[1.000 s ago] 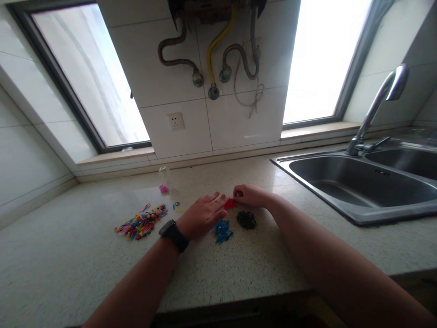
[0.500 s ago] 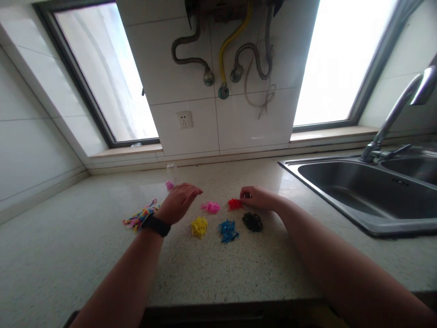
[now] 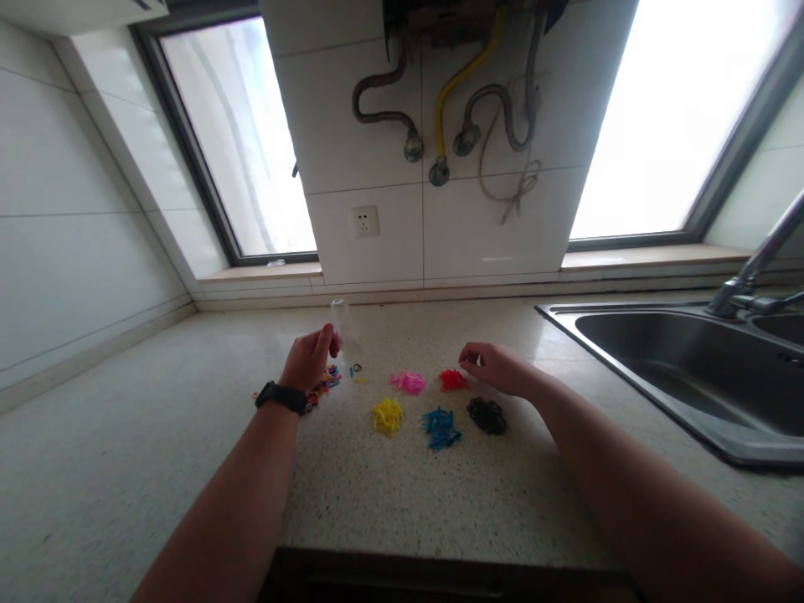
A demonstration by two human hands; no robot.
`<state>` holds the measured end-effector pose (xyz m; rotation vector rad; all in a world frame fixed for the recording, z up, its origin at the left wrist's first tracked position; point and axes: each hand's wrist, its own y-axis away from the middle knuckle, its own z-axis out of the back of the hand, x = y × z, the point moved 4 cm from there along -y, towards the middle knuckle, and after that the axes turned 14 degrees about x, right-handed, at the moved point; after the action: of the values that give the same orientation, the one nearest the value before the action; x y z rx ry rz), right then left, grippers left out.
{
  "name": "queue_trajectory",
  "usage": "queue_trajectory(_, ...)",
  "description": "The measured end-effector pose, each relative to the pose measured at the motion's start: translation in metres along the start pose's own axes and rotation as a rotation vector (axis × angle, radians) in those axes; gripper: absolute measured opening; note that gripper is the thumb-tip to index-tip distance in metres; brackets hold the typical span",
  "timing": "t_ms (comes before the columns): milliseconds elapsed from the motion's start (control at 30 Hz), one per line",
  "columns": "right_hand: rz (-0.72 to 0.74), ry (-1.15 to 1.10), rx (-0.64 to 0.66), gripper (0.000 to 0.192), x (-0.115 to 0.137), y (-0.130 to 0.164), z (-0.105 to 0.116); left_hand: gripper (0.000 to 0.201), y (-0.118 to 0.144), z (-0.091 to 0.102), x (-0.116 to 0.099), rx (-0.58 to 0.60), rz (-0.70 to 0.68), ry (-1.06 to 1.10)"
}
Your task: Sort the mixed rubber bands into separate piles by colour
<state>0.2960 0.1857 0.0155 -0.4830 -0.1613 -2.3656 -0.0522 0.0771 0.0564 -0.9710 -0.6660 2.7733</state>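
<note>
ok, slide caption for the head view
Right hand by a red pile, left hand by a multicoloured pile, with pink, yellow, blue and black piles on the countertop.

I see a white tiled wall (image 3: 370,163) between a dark-framed left window (image 3: 232,134) and a bright, dark-framed right window (image 3: 666,126). Below a dark boxy fixture (image 3: 468,23), I make out a bent yellow hose (image 3: 445,96) between two curved, dull metallic hoses (image 3: 357,99), with a thin pale looped cord (image 3: 531,177) hanging near the right one. Lower left of them I find a white square power socket (image 3: 364,221). Far right, I have a stainless-steel sink (image 3: 741,440) with a chrome faucet (image 3: 770,243), cut off at the edge.
</note>
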Motion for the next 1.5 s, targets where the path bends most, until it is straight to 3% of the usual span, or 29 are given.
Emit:
queue_trajectory(100, 0.019, -0.023, -0.119, 0.023, 0.018, -0.003, 0.008, 0.058, -0.001, -0.001, 0.004, 0.003, -0.004, -0.001)
queue_trajectory(200, 0.078, -0.007, -0.155, 0.020, 0.052, -0.011, 0.014, 0.059, -0.001, 0.000, 0.006, -0.010, -0.002, -0.008)
queue_trajectory(433, 0.240, 0.242, 0.060, 0.021, 0.148, -0.060, -0.009, 0.062, -0.002, -0.003, 0.010, -0.004, 0.013, -0.051)
queue_trajectory(533, 0.223, 0.403, 0.160, 0.024, 0.169, -0.083, -0.029, 0.061, -0.002, -0.005, 0.011, 0.009, 0.000, -0.051)
queue_trajectory(667, 0.195, 0.524, 0.224, 0.025, 0.180, -0.099, -0.052, 0.061, -0.002, -0.006, 0.009, 0.023, -0.023, -0.070)
queue_trajectory(833, 0.178, 0.566, 0.206, 0.025, 0.184, -0.104, -0.061, 0.061, -0.002, -0.006, 0.008, 0.035, -0.024, -0.091)
queue_trajectory(1033, 0.188, 0.472, 0.213, 0.023, 0.175, -0.095, -0.044, 0.062, -0.002, -0.005, 0.006, 0.041, -0.017, -0.109)
queue_trajectory(1167, 0.256, 0.154, 0.187, 0.020, 0.154, -0.071, -0.016, 0.061, -0.002, -0.006, 0.004, 0.061, -0.030, -0.108)
queue_trajectory(1333, 0.288, -0.392, 0.092, 0.021, 0.107, -0.032, 0.018, 0.061, -0.002, -0.010, 0.004, 0.082, -0.038, -0.112)
queue_trajectory(1500, 0.245, -0.799, -0.179, 0.028, 0.064, -0.004, 0.025, 0.059, -0.002, -0.013, 0.003, 0.078, -0.049, -0.095)
